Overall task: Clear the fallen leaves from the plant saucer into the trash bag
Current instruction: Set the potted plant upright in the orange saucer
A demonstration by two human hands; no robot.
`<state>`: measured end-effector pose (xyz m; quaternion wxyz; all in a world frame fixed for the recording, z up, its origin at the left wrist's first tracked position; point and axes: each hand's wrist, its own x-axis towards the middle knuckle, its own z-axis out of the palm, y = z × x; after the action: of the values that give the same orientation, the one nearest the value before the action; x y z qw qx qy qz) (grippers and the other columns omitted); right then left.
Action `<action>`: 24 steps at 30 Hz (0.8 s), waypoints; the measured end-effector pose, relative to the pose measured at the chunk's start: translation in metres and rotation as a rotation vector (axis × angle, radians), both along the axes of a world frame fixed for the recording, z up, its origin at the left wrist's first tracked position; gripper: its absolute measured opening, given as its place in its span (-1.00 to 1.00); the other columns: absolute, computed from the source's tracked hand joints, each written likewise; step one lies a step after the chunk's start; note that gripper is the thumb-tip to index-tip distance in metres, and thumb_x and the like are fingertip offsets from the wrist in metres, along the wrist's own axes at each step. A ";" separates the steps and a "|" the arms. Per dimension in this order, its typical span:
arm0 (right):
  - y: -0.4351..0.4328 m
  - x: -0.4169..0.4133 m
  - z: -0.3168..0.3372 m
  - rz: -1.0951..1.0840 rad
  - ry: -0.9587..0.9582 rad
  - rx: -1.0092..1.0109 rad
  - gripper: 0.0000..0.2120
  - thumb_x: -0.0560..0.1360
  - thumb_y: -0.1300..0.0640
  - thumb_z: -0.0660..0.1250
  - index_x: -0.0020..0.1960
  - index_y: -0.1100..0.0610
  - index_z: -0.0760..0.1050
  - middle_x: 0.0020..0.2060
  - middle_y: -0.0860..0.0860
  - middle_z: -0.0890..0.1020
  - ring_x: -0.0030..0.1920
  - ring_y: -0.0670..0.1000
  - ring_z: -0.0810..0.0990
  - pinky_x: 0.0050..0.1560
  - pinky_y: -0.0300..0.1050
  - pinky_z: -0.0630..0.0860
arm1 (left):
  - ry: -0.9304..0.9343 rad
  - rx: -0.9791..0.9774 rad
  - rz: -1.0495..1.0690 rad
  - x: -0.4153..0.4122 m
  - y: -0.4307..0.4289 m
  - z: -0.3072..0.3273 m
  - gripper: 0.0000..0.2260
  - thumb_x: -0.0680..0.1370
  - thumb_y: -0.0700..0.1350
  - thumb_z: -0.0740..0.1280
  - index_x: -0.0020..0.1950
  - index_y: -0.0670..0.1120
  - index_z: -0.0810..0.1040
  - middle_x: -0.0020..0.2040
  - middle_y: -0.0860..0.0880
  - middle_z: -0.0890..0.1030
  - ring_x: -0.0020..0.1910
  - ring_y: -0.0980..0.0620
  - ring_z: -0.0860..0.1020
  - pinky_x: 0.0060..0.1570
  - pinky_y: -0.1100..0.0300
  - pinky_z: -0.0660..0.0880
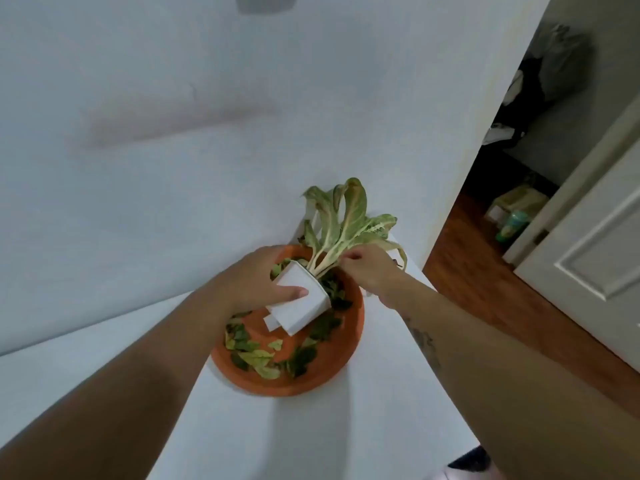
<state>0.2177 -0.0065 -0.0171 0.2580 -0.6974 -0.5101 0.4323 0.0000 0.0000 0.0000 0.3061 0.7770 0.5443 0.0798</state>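
An orange plant saucer (pixel 322 379) lies on a white surface, with several green and yellowish fallen leaves (pixel 258 355) scattered in it. A white pot (pixel 304 303) with a pale green plant (pixel 346 220) is tilted over the saucer. My left hand (pixel 256 282) grips the pot's side, thumb across its front. My right hand (pixel 367 268) sits by the plant's stems at the pot's mouth, fingers pinched together; whether they hold a stem or a leaf I cannot tell. No trash bag is in view.
The white surface (pixel 311 438) meets a white wall (pixel 173 133) behind the saucer. To the right, an open doorway (pixel 502 220) shows a wooden floor, a white door (pixel 595 265) and small items on the floor.
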 end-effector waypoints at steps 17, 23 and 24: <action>0.013 -0.022 -0.029 -0.349 0.958 -0.280 -0.75 0.55 0.20 0.33 0.19 0.28 0.53 -0.02 0.16 0.67 -0.02 0.06 0.65 0.00 -0.14 0.58 | 0.000 -0.052 0.141 0.012 -0.004 -0.023 -0.13 0.18 0.37 0.51 0.44 0.24 0.31 0.29 0.20 0.48 0.23 0.17 0.46 0.25 0.10 0.49; 0.017 -0.031 -0.010 -0.216 0.937 -0.161 -0.75 0.54 0.20 0.35 0.17 0.31 0.55 0.06 0.21 0.68 -0.04 0.06 0.68 -0.18 -0.23 0.62 | -0.049 -0.057 0.265 0.004 -0.013 -0.007 -0.26 0.24 0.19 0.60 0.33 0.05 0.42 0.21 0.08 0.54 0.19 0.04 0.53 0.22 0.03 0.52; 0.017 -0.034 -0.005 -0.175 0.927 -0.149 -0.74 0.54 0.20 0.35 0.16 0.34 0.55 0.05 0.22 0.68 -0.05 0.07 0.69 -0.18 -0.23 0.62 | -0.057 -0.047 0.285 -0.001 -0.015 -0.004 -0.27 0.25 0.15 0.61 0.33 0.06 0.41 0.18 0.09 0.54 0.16 0.06 0.53 0.18 0.07 0.53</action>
<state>0.1840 0.0106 -0.0222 0.4432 -0.4881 -0.2483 0.7097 -0.0007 -0.0152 -0.0040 0.3251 0.6819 0.6419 0.1314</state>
